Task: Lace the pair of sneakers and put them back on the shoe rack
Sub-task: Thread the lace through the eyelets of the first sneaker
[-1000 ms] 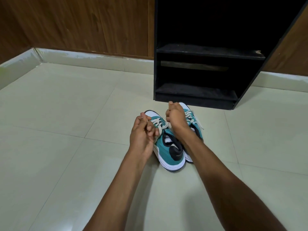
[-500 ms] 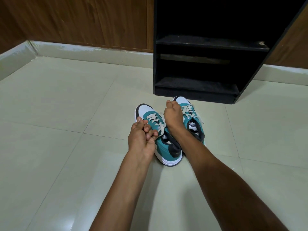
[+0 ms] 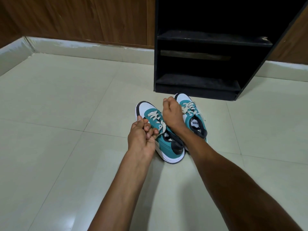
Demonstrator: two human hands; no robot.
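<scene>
- Teal-and-white sneakers, cream laces, side by side on floor before rack, toes toward it.
- Your left hand pinches left shoe's lace; right hand fisted, contents unclear.

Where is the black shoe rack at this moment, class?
In the head view, the black shoe rack stands on the tiled floor at upper right, against the wood wall, just beyond the two teal sneakers.
</scene>
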